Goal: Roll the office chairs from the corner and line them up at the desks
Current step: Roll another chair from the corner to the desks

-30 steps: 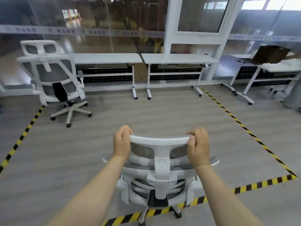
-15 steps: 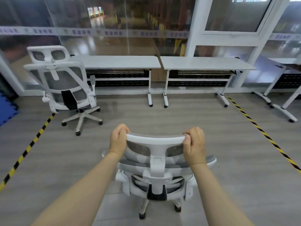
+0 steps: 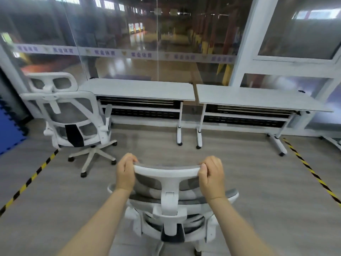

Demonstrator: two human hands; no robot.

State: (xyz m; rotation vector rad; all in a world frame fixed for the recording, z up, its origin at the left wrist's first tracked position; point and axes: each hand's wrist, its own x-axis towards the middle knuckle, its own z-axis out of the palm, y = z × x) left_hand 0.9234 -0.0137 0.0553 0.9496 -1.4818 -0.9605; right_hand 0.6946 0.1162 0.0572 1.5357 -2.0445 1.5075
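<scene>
A white office chair with grey mesh (image 3: 170, 202) stands right in front of me, its back toward me. My left hand (image 3: 125, 172) grips the left end of its headrest and my right hand (image 3: 211, 175) grips the right end. Two long grey desks stand side by side against the glass wall: the left desk (image 3: 140, 88) and the right desk (image 3: 258, 97). A second white mesh chair (image 3: 70, 115) sits at the left end of the left desk, facing it.
Yellow-and-black floor tape runs along the left (image 3: 27, 183) and along the right (image 3: 311, 172). A blue foam mat (image 3: 9, 130) lies at the far left. Grey plank floor lies between my chair and the desks.
The chair and I have rolled forward toward the desks, past the rear tape line. The desks and the second chair now look larger and nearer. Both hands kept their grip.
</scene>
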